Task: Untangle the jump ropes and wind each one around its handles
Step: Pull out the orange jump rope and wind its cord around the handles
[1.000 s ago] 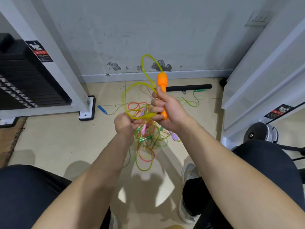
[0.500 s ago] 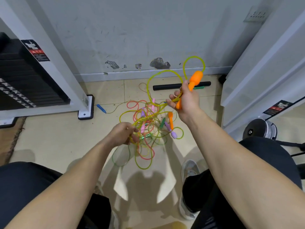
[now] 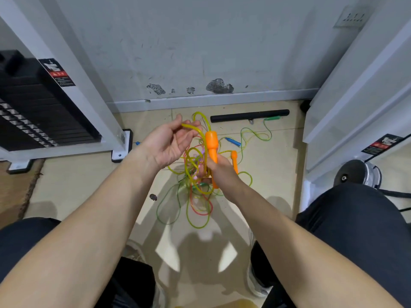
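- Head view: right hand (image 3: 219, 172) clenched round the lower half of an orange plastic jump-rope handle (image 3: 211, 146), held upright over the floor, wide end up.
- Translucent yellow-green plastic rope (image 3: 201, 134) comes out of the handle top, loops up and crosses to the left hand (image 3: 170, 142).
- Left hand palm up, just left of the handle, fingers (image 3: 195, 126) curled over that rope with the thumb above it; loose grasp.
- Second, smaller orange handle (image 3: 234, 160) just right of the right hand; cannot tell if the hand holds it.
- Tangled pile of green, red and yellow ropes (image 3: 195, 203) lies on the beige tiled floor (image 3: 73, 181) below and behind both hands, between the person's knees; some loops hang up toward the hands.
- Blue plastic handle (image 3: 233, 142) on the floor right of the pile; green handle (image 3: 272, 118) further back, touching a black foam bar (image 3: 249, 115) near the grey wall (image 3: 200, 52).
- Black weight stack (image 3: 33, 112) in a white frame at left; round metal weight (image 3: 355, 176) at right.
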